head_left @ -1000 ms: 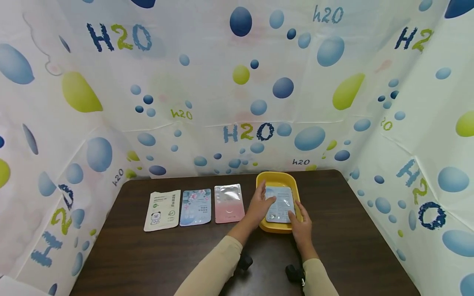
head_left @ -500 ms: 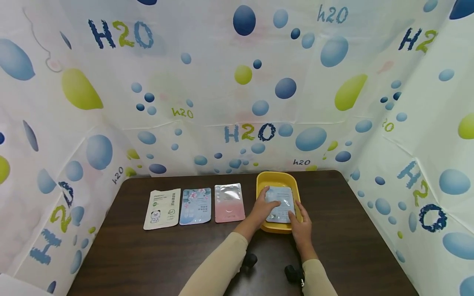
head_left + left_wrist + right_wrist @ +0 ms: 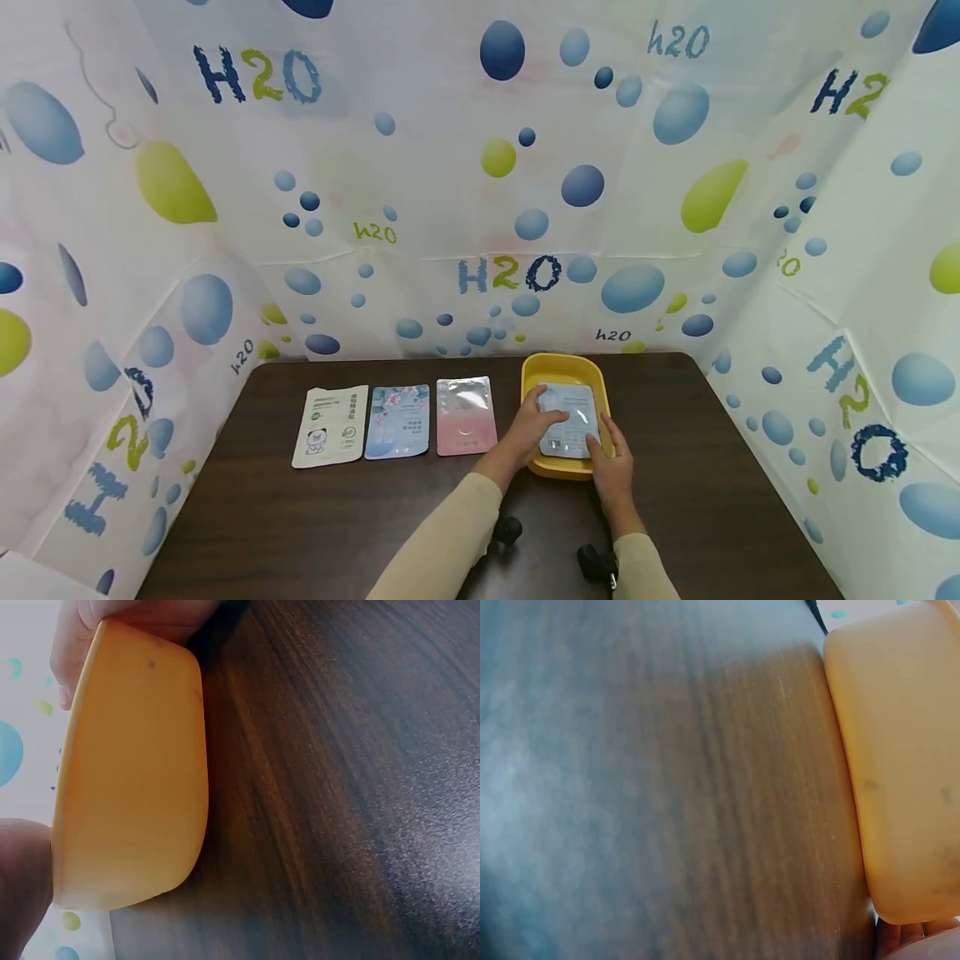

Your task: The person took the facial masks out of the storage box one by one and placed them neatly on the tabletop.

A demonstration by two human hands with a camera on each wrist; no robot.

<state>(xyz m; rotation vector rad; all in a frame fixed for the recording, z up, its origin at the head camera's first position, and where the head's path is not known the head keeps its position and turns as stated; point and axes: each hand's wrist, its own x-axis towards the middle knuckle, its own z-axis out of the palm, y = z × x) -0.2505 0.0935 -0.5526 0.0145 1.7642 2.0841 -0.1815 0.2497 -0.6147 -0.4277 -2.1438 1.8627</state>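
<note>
Yellow tray: my landmark, a rounded-corner rectangular plastic-looking tray [image 3: 558, 469], sits near the far edge of the dark brown wood-grain desk [image 3: 375, 533].
Packet in the tray: a flat pale-blue printed sachet [image 3: 576, 425] lies in the tray.
My left hand [image 3: 527, 427]: at the tray's left wall, spread fairly wide, fingers extended and thumb stretched out over the pale-blue sachet; I see it holding nothing.
My right hand [image 3: 612, 463]: at the tray's right wall, partly spread, thumb over the rim beside the sachet's lower right edge, fingers extended along the outside; whether it grips the rim I cannot tell.
Row left of the tray: nearest, a silver-topped pink foil sachet [image 3: 467, 417]; next, a light-blue floral sachet [image 3: 397, 425]; farthest, an off-white sachet with a cartoon bear [image 3: 328, 442]. All three lie flat, side by side.
My sleeves: beige cloth [image 3: 446, 529], on the near side of the tray.
Behind the tray: a white fabric backdrop [image 3: 427, 183] printed with blue and green drops and "H2O".
</note>
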